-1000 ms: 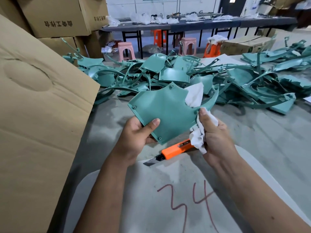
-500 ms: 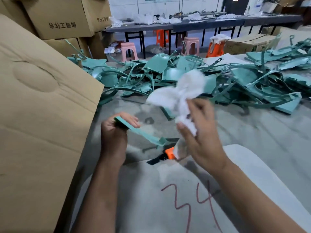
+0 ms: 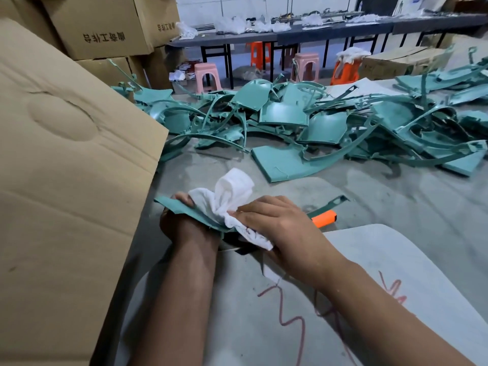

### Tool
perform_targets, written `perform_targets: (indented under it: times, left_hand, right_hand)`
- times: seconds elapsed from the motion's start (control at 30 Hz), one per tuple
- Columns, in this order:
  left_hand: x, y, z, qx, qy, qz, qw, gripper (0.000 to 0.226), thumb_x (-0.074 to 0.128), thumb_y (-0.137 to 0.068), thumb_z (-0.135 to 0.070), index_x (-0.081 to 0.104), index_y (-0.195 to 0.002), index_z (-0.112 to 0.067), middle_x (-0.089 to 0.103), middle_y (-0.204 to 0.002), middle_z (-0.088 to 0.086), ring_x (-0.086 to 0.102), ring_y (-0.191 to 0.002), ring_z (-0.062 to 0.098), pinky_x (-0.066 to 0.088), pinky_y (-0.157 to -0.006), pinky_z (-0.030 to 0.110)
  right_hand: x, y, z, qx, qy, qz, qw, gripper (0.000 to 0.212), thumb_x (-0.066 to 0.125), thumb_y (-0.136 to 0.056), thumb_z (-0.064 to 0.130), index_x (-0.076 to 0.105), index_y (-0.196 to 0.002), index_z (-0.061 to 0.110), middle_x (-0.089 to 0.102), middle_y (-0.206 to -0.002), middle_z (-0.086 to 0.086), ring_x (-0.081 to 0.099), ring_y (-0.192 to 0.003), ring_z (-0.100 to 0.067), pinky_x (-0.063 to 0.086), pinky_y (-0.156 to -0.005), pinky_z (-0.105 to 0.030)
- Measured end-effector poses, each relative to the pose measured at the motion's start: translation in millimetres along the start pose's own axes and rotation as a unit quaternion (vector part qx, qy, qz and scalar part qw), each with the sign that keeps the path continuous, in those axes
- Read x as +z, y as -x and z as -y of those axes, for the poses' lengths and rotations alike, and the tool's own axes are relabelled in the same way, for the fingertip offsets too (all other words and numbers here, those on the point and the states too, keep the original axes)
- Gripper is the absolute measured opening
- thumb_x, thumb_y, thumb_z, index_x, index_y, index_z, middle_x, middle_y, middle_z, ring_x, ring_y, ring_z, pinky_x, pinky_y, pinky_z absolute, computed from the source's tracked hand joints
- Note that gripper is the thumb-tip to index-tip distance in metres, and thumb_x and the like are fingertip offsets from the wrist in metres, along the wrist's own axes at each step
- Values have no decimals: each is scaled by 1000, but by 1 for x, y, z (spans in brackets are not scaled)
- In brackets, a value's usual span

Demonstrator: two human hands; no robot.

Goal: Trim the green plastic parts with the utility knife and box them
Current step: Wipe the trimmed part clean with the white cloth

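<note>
Head view, nearest first: a pale board [image 3: 369, 299] marked with red scrawl lies under both forearms. Just beyond it the left hand [image 3: 184, 225] grips a green part [image 3: 184, 208] from below, fingers curled over its far edge, so the part sits tilted with its face turned up. The right hand [image 3: 277, 220] presses a white rag [image 3: 227, 196] down on that part, fingers bent over the cloth and holding it; the rag bunches up past the fingertips. A thin arm of the part runs out to the right of the right hand. Just behind that hand lies the knife [image 3: 323, 218] (only its orange end shows), flat on the grey table [image 3: 396, 202], in neither hand. Left of the left hand a cardboard flap [image 3: 66, 167] stands close. Farther off, well apart from the hands, a heap of green parts [image 3: 303, 122] sprawls across the table. Beyond it stand stacked cartons [image 3: 105, 27], pink stools [image 3: 207, 76] and a long dark bench [image 3: 290, 35].
</note>
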State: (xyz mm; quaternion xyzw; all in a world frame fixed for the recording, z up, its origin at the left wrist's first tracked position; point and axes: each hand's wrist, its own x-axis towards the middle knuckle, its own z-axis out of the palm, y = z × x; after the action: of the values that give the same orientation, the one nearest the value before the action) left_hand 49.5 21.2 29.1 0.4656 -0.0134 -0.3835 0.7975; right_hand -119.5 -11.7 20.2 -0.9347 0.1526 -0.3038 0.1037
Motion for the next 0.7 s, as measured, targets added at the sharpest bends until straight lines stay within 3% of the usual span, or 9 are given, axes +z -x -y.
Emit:
perform_targets:
  times: [0.1, 0.17, 0.27, 0.33, 0.4, 0.43, 0.53, 0.6, 0.7]
  left_hand:
    - [-6, 0, -9, 44, 36, 54, 997, 27, 34, -94, -17, 39, -68, -19, 50, -76, 2, 56, -67, 19, 42, -66, 23]
    - [-8, -3, -14, 105, 62, 80, 989, 9, 39, -69, -18, 34, -62, -15, 45, -62, 1, 48, -68, 19, 39, -77, 33]
    - [-5, -11, -15, 173, 26, 64, 982, 21, 37, -76, -5, 35, -57, -15, 40, -58, 1, 45, -66, 17, 38, -83, 30]
    - [-1, -10, -12, 204, 18, 52, 977, 42, 31, -84, 0, 39, -47, -20, 40, -54, -1, 44, -61, 14, 40, -74, 23]
    - [4, -9, -5, 217, 32, 51, 974, 50, 30, -87, -2, 39, -42, -21, 41, -50, -1, 44, -56, 14, 41, -70, 21]
    - [6, -7, -3, 216, 38, 54, 974, 50, 31, -88, -6, 40, -41, -20, 42, -50, 2, 45, -54, 14, 42, -70, 22]
    - [10, -3, 0, 201, 47, 64, 976, 34, 37, -77, -12, 40, -43, -16, 41, -60, 9, 50, -52, 16, 44, -63, 24]
    - [10, -5, 0, 157, 81, 75, 981, 31, 30, -83, -6, 33, -53, -12, 39, -63, 9, 48, -51, 18, 43, -61, 25]
    - [9, -8, 0, 135, 86, 103, 982, 42, 20, -92, -5, 33, -52, -11, 40, -57, 8, 49, -44, 16, 44, -50, 15]
  right_hand:
    - [-2, 2, -6, 32, 93, 29, 995, 66, 65, -63, 4, 65, -127, 18, 67, -117, 4, 58, -106, -25, 41, -85, -42]
    - [-5, 6, -13, 74, 160, 17, 984, 49, 71, -72, 10, 67, -120, 19, 66, -109, 3, 57, -104, -24, 37, -84, -38]
    - [-9, 8, -14, 189, 275, -46, 942, 29, 65, -85, 20, 69, -114, 18, 60, -108, -1, 51, -105, -25, 38, -86, -39]
    - [-8, 7, -7, 257, 237, -102, 931, 41, 53, -86, 28, 69, -121, 15, 54, -118, -6, 44, -111, -27, 38, -88, -41]
    - [-5, 9, 5, 223, 64, -87, 969, 55, 50, -93, 40, 57, -141, 15, 42, -133, -4, 35, -122, -21, 38, -98, -40]
    - [-2, 11, 11, 187, -42, -40, 981, 60, 49, -96, 44, 49, -150, 17, 35, -143, -1, 30, -132, -17, 34, -109, -38]
    - [-3, 12, 21, 135, -233, 100, 958, 65, 43, -101, 36, 31, -163, 20, 21, -166, 5, 12, -154, -8, 12, -124, -20]
    - [-10, 9, 13, 122, -216, 126, 960, 68, 43, -93, 17, 36, -160, 15, 33, -164, 2, 23, -151, -13, 16, -125, -26]
    - [-9, 3, 4, 61, -9, 98, 993, 67, 56, -83, 7, 52, -150, 16, 57, -145, 5, 43, -136, -26, 35, -108, -44]
